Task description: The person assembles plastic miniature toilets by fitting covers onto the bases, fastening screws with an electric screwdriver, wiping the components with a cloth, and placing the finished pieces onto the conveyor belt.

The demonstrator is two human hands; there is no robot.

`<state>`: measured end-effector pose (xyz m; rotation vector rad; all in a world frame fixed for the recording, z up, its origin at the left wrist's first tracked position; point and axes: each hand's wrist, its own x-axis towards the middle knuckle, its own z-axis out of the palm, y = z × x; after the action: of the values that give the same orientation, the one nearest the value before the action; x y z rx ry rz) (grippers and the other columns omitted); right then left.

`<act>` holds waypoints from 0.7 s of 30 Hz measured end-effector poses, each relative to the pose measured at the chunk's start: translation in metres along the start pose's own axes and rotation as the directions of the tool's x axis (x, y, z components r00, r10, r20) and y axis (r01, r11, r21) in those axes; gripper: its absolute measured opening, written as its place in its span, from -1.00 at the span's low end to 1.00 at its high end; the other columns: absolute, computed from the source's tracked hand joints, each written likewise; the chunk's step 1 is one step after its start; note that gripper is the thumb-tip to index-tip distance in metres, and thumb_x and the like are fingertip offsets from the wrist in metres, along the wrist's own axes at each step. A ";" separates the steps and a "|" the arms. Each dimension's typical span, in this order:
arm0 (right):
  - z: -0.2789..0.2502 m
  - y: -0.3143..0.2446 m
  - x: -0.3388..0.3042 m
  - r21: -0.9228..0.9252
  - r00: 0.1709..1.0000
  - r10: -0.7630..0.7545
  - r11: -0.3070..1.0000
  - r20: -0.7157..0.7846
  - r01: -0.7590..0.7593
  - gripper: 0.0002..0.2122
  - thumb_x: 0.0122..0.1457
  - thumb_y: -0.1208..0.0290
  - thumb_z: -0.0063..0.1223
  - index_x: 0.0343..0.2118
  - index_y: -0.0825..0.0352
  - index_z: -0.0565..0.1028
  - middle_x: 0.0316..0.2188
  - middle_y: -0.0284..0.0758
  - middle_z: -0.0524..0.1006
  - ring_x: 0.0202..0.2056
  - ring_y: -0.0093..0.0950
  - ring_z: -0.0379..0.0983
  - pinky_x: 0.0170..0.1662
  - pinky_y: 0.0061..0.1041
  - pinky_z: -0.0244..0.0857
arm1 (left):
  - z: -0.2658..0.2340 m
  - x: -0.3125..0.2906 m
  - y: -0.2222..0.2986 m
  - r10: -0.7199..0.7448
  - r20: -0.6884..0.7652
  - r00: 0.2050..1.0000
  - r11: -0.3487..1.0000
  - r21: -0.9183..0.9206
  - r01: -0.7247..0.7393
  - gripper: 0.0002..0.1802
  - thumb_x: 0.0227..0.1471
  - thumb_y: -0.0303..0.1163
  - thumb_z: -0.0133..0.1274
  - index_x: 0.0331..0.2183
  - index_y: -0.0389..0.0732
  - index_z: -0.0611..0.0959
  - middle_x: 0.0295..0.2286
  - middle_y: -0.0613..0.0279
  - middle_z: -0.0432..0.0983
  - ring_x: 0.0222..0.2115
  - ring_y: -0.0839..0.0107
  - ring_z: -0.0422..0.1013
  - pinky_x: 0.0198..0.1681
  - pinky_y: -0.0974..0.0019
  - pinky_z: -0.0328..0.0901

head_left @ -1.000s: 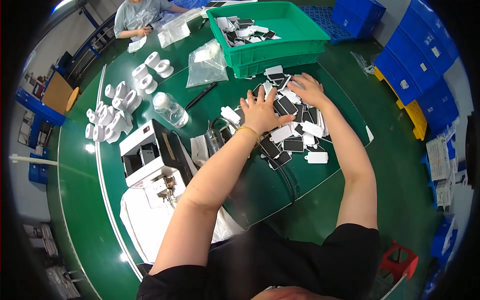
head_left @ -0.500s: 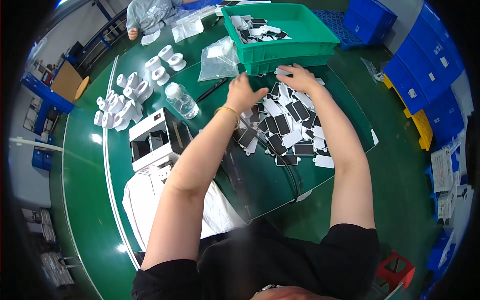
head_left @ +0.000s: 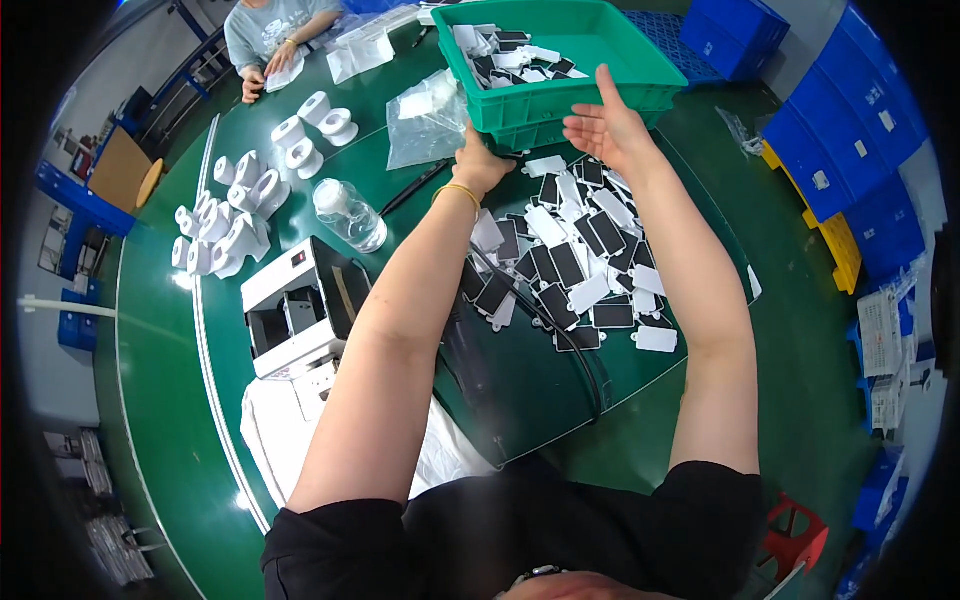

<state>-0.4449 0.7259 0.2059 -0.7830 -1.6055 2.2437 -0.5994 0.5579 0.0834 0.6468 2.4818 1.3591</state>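
Observation:
A heap of small flat tags [head_left: 565, 262], some white and some black-faced, with tiny eyelets, is spread over the green table. Beyond it stands a green plastic bin [head_left: 560, 97], more such tags piled in its left part. At the bin's near left corner is my left hand [head_left: 482, 166], thumb stretched out and fingers up against the bin's side; no tag shows in it. My right hand [head_left: 612, 132] is raised before the bin's front wall, its fingers apart and thumb pointing up, with nothing in it.
Left of the heap are a black pen [head_left: 414, 188], a clear bottle [head_left: 350, 215], a plastic bag [head_left: 425, 120], white spools [head_left: 303, 157] and a white-and-black machine [head_left: 300, 310]. A black cable [head_left: 545, 318] crosses the tags. Another person [head_left: 272, 35] handles paper at the far left.
My right hand has lifted off the far edge of the tags and spread in front of the bin. My left hand has shifted toward the bin's left corner. The other person's hands have come together over paper.

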 end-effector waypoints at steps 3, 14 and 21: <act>0.001 -0.006 0.017 -0.001 0.998 0.035 0.999 -0.058 -0.035 -0.30 0.10 -0.21 0.12 -0.11 0.52 0.39 -0.25 -0.05 0.58 -0.32 -0.27 0.60 -0.33 -0.46 0.53 | 0.007 -0.011 0.026 -0.088 0.015 0.996 0.989 0.124 0.085 0.28 -0.35 -0.20 0.48 0.31 0.11 0.03 0.04 -0.02 0.44 0.11 -0.03 0.32 0.14 0.04 0.23; -0.004 -0.037 0.049 0.002 0.996 -0.069 0.998 -0.057 0.069 -0.49 0.23 0.05 0.05 -0.12 0.56 0.37 -0.20 -0.05 0.58 -0.29 -0.30 0.62 -0.36 -0.51 0.57 | 0.000 -0.026 0.040 -0.046 -0.001 0.999 0.972 0.232 0.045 0.18 -0.34 -0.12 0.47 0.28 -0.06 0.20 0.05 0.02 0.47 0.06 0.09 0.41 0.14 0.16 0.26; 0.009 -0.012 0.028 -0.082 0.999 -0.016 0.997 -0.037 0.012 -0.46 0.19 -0.02 0.09 -0.13 0.50 0.40 -0.26 -0.11 0.59 -0.35 -0.38 0.58 -0.37 -0.53 0.51 | 0.000 -0.002 0.001 -0.070 -0.068 0.995 0.993 -0.101 0.063 -0.06 -0.16 -0.09 0.41 0.16 -0.25 0.34 0.02 0.04 0.50 0.06 0.13 0.41 0.14 0.19 0.22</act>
<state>-0.4740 0.7373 0.2115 -0.8272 -1.6889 2.1525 -0.5970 0.5576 0.0843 0.4974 2.4484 1.4941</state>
